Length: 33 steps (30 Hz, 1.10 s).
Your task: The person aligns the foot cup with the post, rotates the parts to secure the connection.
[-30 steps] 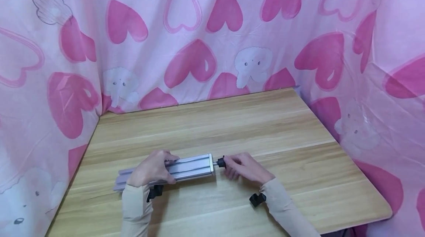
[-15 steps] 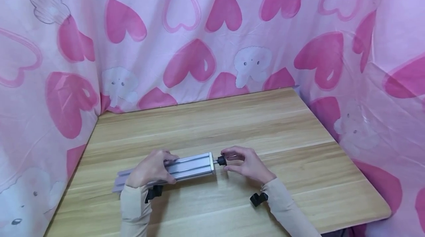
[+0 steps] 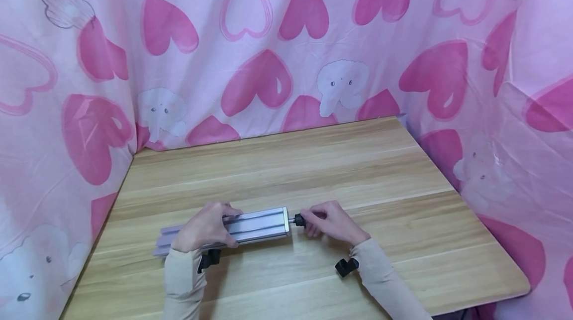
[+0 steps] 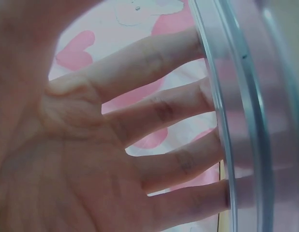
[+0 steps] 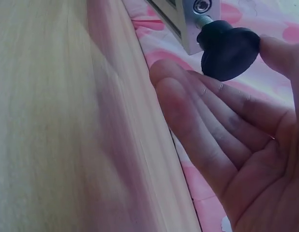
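A grooved aluminium profile (image 3: 259, 224) lies crosswise in the head view, with a pale end plate on its right end. My left hand (image 3: 203, 228) grips it from above, thumb on the near side and fingers on the far side. From the end plate sticks out a short threaded stud (image 5: 204, 21), which carries a round black levelling foot (image 5: 231, 52). My right hand (image 3: 333, 223) pinches the foot's rim between thumb and forefinger. In the left wrist view the fingertips press on the profile's edge (image 4: 251, 106).
Beneath the hands is a wood-grain table (image 3: 286, 170). A pink curtain (image 3: 197, 76) with hearts hangs along its back and sides. Each wrist wears a black camera mount, one at the left cuff (image 3: 209, 261) and one at the right cuff (image 3: 346, 267).
Half a second ago my right hand's fingers were spread around the foot; now they have closed on it again, as one second ago. The left hand and profile have hardly moved.
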Each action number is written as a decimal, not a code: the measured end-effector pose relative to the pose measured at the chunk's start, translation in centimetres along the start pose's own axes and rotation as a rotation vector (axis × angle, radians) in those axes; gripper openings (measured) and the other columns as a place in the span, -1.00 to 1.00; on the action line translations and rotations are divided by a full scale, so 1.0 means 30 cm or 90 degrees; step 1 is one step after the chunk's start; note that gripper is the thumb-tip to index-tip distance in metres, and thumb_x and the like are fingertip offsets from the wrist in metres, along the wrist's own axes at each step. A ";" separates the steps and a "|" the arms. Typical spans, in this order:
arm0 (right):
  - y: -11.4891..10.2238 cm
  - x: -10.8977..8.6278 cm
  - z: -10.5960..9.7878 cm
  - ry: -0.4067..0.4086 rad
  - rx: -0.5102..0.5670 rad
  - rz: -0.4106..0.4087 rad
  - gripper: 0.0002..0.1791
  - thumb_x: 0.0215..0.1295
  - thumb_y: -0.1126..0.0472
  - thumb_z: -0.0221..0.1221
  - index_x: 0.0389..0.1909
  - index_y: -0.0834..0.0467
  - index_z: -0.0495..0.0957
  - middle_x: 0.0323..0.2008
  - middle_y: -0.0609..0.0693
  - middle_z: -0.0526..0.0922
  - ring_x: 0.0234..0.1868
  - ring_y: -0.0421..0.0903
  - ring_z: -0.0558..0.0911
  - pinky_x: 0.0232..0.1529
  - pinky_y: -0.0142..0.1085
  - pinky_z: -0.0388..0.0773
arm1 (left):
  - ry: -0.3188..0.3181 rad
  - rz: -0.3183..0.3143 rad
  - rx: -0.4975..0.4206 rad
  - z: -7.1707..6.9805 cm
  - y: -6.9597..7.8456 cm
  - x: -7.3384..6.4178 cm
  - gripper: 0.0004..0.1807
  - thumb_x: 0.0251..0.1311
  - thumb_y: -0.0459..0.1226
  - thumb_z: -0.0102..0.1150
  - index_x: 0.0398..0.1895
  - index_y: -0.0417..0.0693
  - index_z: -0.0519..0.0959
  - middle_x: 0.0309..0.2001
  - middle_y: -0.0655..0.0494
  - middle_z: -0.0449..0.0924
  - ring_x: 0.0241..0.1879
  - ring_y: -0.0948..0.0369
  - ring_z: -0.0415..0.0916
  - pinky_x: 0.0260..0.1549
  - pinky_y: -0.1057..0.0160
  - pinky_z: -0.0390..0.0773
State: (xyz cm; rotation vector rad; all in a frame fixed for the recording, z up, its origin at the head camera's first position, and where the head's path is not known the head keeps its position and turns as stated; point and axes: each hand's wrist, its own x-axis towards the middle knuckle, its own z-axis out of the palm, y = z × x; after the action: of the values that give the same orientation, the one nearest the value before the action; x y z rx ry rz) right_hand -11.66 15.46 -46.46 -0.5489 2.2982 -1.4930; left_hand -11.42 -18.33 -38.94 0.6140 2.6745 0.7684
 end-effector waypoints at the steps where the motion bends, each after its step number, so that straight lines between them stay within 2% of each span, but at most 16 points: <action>1: 0.002 0.001 0.001 -0.006 0.000 -0.001 -0.50 0.54 -0.11 0.01 -0.33 0.18 0.72 -0.44 0.08 0.78 -0.45 0.01 0.75 -0.37 -0.20 0.71 | -0.001 0.001 0.001 -0.001 -0.002 0.000 -0.21 -0.48 -0.28 0.68 0.07 -0.25 0.69 -0.08 -0.04 0.69 -0.21 0.17 0.55 -0.18 0.23 0.62; 5: 0.001 0.006 0.000 -0.021 -0.014 0.000 -0.43 0.57 -0.13 -0.06 -0.34 0.21 0.71 -0.43 0.07 0.77 -0.44 -0.01 0.75 -0.36 -0.21 0.71 | -0.003 -0.014 0.016 -0.009 -0.008 -0.001 -0.22 -0.45 -0.27 0.69 0.07 -0.21 0.70 -0.02 -0.09 0.68 -0.14 0.13 0.58 -0.09 0.12 0.64; 7: -0.003 0.002 -0.001 -0.014 -0.029 -0.002 -0.51 0.54 -0.11 0.00 -0.18 0.21 0.70 -0.37 0.05 0.78 -0.39 -0.04 0.75 -0.29 -0.25 0.70 | -0.007 -0.023 0.016 -0.014 -0.010 -0.003 -0.23 -0.43 -0.26 0.68 0.07 -0.19 0.70 0.02 -0.12 0.67 -0.11 0.11 0.58 -0.05 0.06 0.64; 9: -0.011 -0.004 0.000 0.007 -0.045 -0.015 -0.59 0.46 -0.06 0.15 0.01 0.20 0.65 -0.24 0.01 0.77 -0.28 -0.08 0.75 -0.21 -0.28 0.70 | -0.008 -0.026 0.015 -0.021 -0.012 -0.002 -0.24 -0.40 -0.26 0.68 0.08 -0.19 0.70 0.04 -0.14 0.67 -0.10 0.10 0.58 -0.04 0.03 0.64; 10: -0.014 -0.008 0.001 0.019 -0.051 -0.028 -0.58 0.40 -0.01 0.23 0.11 0.18 0.60 -0.16 0.00 0.76 -0.22 -0.11 0.75 -0.15 -0.30 0.69 | -0.008 -0.023 0.016 -0.023 -0.013 -0.002 -0.24 -0.40 -0.25 0.68 0.08 -0.19 0.70 0.04 -0.14 0.67 -0.10 0.09 0.59 -0.04 0.03 0.64; 12: -0.021 -0.012 0.004 0.038 -0.043 -0.070 -0.41 0.25 0.13 0.38 0.27 0.18 0.50 0.00 0.06 0.72 -0.08 -0.09 0.74 -0.03 -0.28 0.68 | -0.007 -0.031 0.015 -0.025 -0.015 0.000 -0.24 -0.40 -0.25 0.68 0.08 -0.17 0.70 0.05 -0.13 0.67 -0.09 0.10 0.58 -0.03 0.03 0.63; 14: -0.025 -0.013 0.009 0.047 -0.027 -0.121 -0.33 0.14 0.29 0.44 0.29 0.23 0.47 0.11 0.14 0.67 0.00 -0.03 0.73 0.05 -0.25 0.67 | -0.005 -0.033 0.017 -0.026 -0.017 0.002 -0.25 -0.41 -0.26 0.68 0.08 -0.16 0.71 0.05 -0.13 0.67 -0.09 0.10 0.58 -0.04 0.03 0.63; 17: -0.027 -0.015 0.016 0.047 -0.003 -0.163 -0.38 0.08 0.45 0.41 0.23 0.32 0.50 0.13 0.23 0.65 0.02 0.03 0.73 0.08 -0.22 0.66 | -0.007 -0.036 0.015 -0.017 -0.018 0.006 -0.24 -0.43 -0.26 0.67 0.08 -0.17 0.70 0.04 -0.13 0.67 -0.11 0.11 0.56 -0.06 0.06 0.62; 20: -0.026 -0.016 0.019 0.057 -0.016 -0.142 -0.47 0.14 0.39 0.40 0.18 0.31 0.56 0.05 0.15 0.71 -0.06 -0.06 0.75 0.00 -0.31 0.68 | -0.007 -0.031 0.015 -0.009 -0.017 0.008 -0.22 -0.43 -0.26 0.67 0.09 -0.19 0.69 0.01 -0.14 0.67 -0.14 0.11 0.56 -0.08 0.08 0.63; 26: -0.032 -0.014 0.021 0.062 -0.052 -0.048 -0.50 0.29 0.03 0.35 0.14 0.25 0.62 -0.13 0.01 0.79 -0.19 -0.19 0.75 -0.12 -0.39 0.68 | -0.002 -0.044 0.012 -0.005 -0.017 0.006 -0.20 -0.46 -0.29 0.67 0.10 -0.22 0.68 0.04 -0.19 0.67 -0.09 0.07 0.59 -0.03 0.03 0.64; 30: -0.030 -0.006 0.025 0.047 -0.020 -0.003 -0.59 0.37 -0.07 0.25 0.02 0.16 0.69 -0.28 0.02 0.80 -0.31 -0.09 0.76 -0.21 -0.33 0.70 | -0.003 -0.043 0.003 -0.002 -0.020 0.005 -0.19 -0.47 -0.30 0.67 0.10 -0.22 0.67 0.05 -0.18 0.67 -0.08 0.07 0.59 -0.02 0.03 0.64; 33: -0.024 0.003 0.026 0.029 0.010 0.007 -0.60 0.44 -0.09 0.16 -0.09 0.17 0.71 -0.38 0.08 0.79 -0.41 0.01 0.76 -0.31 -0.25 0.72 | -0.001 -0.039 0.002 0.000 -0.021 0.004 -0.20 -0.47 -0.30 0.67 0.09 -0.20 0.68 0.04 -0.14 0.67 -0.09 0.09 0.59 -0.03 0.04 0.64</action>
State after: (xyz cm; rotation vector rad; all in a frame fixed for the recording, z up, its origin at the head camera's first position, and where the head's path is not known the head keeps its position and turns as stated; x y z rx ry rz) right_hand -11.27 14.53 -46.11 -0.5028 2.3179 -1.5327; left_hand -11.73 -18.76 -39.31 0.5314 2.6799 0.7462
